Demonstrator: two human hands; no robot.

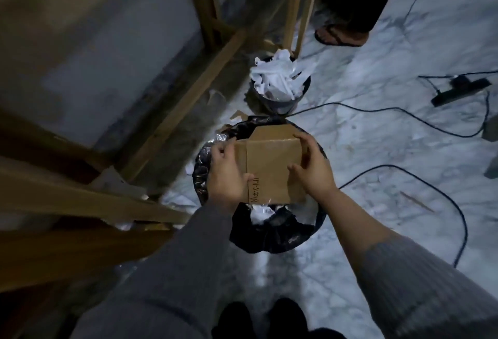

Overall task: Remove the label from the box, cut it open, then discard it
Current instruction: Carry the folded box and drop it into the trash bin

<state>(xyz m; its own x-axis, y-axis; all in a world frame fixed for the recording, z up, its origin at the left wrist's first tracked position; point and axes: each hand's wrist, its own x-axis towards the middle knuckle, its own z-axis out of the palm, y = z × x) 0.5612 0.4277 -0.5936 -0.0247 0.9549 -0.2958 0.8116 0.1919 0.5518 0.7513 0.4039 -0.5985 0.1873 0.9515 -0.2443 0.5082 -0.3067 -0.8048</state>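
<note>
A flattened brown cardboard box point(272, 166) with handwriting along one edge is held flat above a bin lined with a black bag point(272, 233). My left hand point(226, 174) grips the box's left edge. The right edge is gripped by my right hand point(312, 169), thumb on top. White paper scraps lie inside the bin under the box. I see no label on the box's upper face.
A smaller bin point(280, 82) stuffed with white paper stands just beyond. Wooden table legs and rails point(188, 91) run along the left. Black cables point(404, 112) and a power strip point(458, 91) cross the marble floor at right. Another person's sandalled foot point(339, 35) is at the top.
</note>
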